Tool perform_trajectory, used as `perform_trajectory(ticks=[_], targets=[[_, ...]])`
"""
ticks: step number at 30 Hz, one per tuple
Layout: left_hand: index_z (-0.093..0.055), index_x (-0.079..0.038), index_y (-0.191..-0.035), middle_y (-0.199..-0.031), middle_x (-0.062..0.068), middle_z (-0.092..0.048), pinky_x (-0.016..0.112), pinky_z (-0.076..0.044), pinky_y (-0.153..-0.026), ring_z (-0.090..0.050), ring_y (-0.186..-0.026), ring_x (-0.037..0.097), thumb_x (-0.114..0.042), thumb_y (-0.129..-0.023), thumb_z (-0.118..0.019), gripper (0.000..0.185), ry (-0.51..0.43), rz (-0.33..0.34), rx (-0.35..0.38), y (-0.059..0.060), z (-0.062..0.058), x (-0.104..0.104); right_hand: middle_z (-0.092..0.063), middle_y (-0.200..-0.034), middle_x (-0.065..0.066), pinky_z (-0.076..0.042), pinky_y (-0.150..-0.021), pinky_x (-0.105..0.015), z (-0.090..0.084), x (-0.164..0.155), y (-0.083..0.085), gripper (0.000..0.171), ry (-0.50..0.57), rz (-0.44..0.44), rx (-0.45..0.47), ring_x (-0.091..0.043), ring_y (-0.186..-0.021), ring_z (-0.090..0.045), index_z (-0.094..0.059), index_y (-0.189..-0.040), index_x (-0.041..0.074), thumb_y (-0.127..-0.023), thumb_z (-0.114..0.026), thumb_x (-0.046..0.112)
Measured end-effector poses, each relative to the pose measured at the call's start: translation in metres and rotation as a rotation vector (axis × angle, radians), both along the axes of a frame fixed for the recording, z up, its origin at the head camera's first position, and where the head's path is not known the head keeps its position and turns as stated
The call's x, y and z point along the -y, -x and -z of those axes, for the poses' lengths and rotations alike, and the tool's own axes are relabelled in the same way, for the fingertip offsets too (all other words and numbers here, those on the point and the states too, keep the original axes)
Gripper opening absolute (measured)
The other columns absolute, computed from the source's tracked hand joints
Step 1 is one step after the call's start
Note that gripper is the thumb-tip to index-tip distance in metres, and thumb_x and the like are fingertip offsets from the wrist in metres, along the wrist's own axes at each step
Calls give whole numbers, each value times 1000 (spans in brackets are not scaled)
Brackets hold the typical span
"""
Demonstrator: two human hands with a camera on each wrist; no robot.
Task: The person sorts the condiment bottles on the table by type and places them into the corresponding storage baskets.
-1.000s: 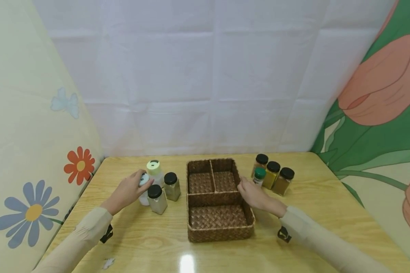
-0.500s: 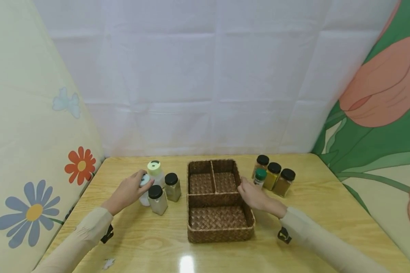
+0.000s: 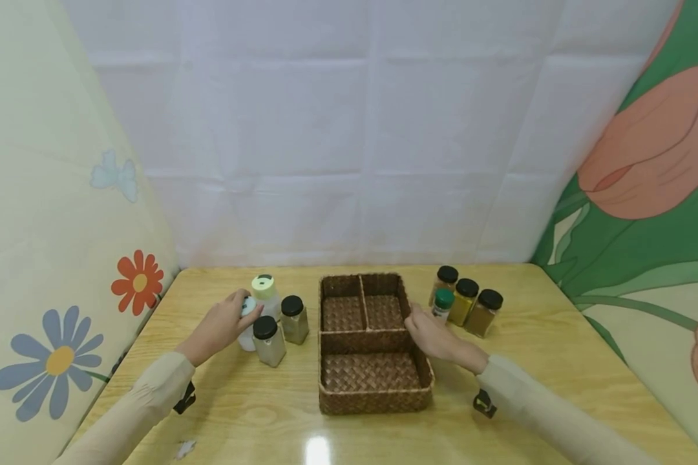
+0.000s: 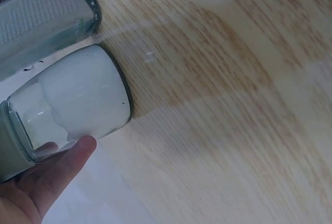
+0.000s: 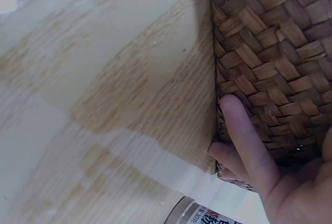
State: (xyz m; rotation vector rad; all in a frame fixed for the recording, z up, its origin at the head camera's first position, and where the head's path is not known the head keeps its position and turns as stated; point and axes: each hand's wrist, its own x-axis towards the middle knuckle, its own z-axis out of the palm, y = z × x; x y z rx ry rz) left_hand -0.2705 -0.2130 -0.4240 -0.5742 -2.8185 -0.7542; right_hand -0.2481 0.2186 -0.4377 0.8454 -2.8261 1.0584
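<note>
My left hand (image 3: pixel 220 326) grips a light-blue-lidded shaker jar (image 3: pixel 249 306) at its lid. In the left wrist view the clear jar (image 4: pixel 85 92) shows white contents, with a fingertip against its side. Close around it stand a black-lidded spice jar (image 3: pixel 269 347), another black-lidded jar (image 3: pixel 294 323) and a yellow-lidded shaker jar (image 3: pixel 264 288). My right hand (image 3: pixel 436 332) holds the brown woven basket (image 3: pixel 377 402) at its right wall. Up close in the right wrist view, the fingers (image 5: pixel 248 143) lie against the weave. Three bare compartments make up the basket.
Right of the basket stand a green-lidded jar (image 3: pixel 443 301) and three black-lidded spice jars, including an orange-brown one (image 3: pixel 444 283), a yellow one (image 3: pixel 463 303) and a brown one (image 3: pixel 481 316). A white cloth (image 3: pixel 349 129) hangs behind the wooden table (image 3: pixel 256 420).
</note>
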Motion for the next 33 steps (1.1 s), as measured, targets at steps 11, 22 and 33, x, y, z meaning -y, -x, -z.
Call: perform_trajectory(ticks=[11, 22, 33], targets=[[-53, 5, -109, -76, 6, -53, 32, -44, -52, -51, -60, 17, -31, -101, -57, 37, -1, -36, -22, 3, 1, 1, -26, -49, 10, -22, -44, -22, -2, 0, -2, 32, 1, 5, 36, -2, -40, -16, -38, -79, 9, -109, -26, 8], [-55, 8, -110, -72, 6, -55, 32, -44, -50, -51, -55, 16, -30, -100, -58, 40, 30, -38, -105, 4, -3, 5, -28, -49, 9, -21, -43, -20, -3, 0, -3, 26, -14, 26, 49, -3, -41, -16, -43, -94, -5, -108, -25, 7], [-56, 6, -106, -70, 5, -54, 32, -42, -49, -50, -54, 16, -32, -101, -57, 38, 27, -65, -127, 1, -8, 7, -27, -50, 9, -23, -44, -22, -4, 1, -4, 26, -6, 21, 48, -3, -41, -17, -42, -89, 1, -108, -25, 8]])
